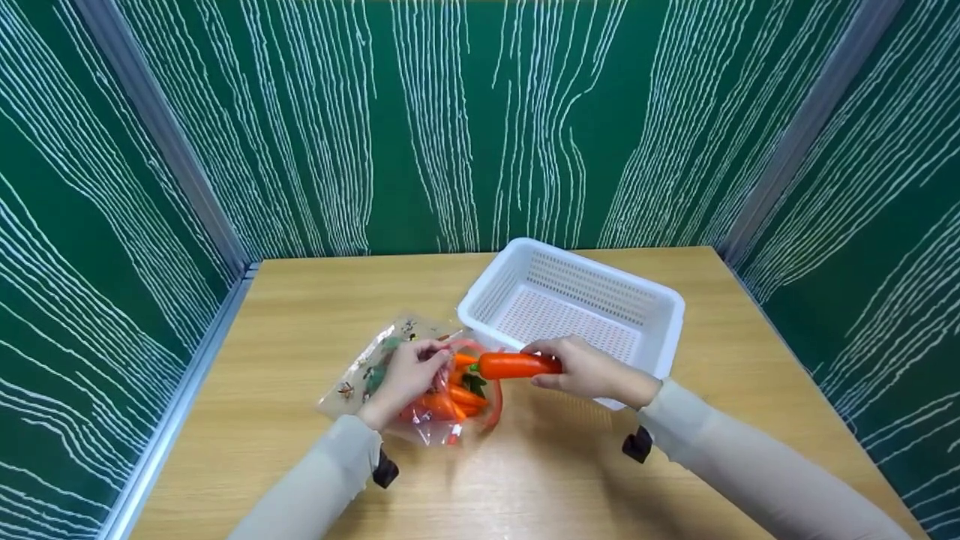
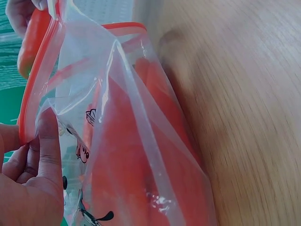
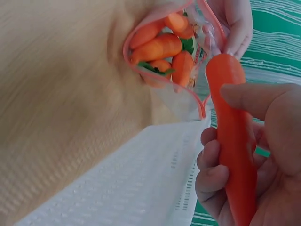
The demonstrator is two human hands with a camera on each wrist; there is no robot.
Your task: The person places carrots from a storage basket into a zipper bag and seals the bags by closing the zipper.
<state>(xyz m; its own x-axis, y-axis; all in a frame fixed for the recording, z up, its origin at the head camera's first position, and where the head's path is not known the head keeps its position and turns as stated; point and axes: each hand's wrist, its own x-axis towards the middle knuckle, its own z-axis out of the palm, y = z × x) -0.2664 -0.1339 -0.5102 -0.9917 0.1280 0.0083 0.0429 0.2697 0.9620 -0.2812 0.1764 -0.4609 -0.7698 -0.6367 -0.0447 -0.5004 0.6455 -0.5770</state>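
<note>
A red-orange carrot [image 1: 517, 365] with a green end lies in my right hand [image 1: 589, 369], which grips it between thumb and fingers just right of the bag's mouth. My left hand [image 1: 405, 379] pinches the red zip edge of a clear printed zip bag [image 2: 127, 117], holding its mouth open. Inside the bag, several carrots [image 3: 157, 47] with bits of green leaf show through the opening. From the right wrist, the held carrot [image 3: 230, 122] stretches up toward the bag's rim and the left hand [image 3: 235, 23].
A white perforated plastic basket [image 1: 675, 322] stands just behind and right of the bag, its near side partly behind the right hand. Both rest on a wooden table [image 1: 315, 300]. Green panels [image 1: 480, 150] with white lines wall the back and sides.
</note>
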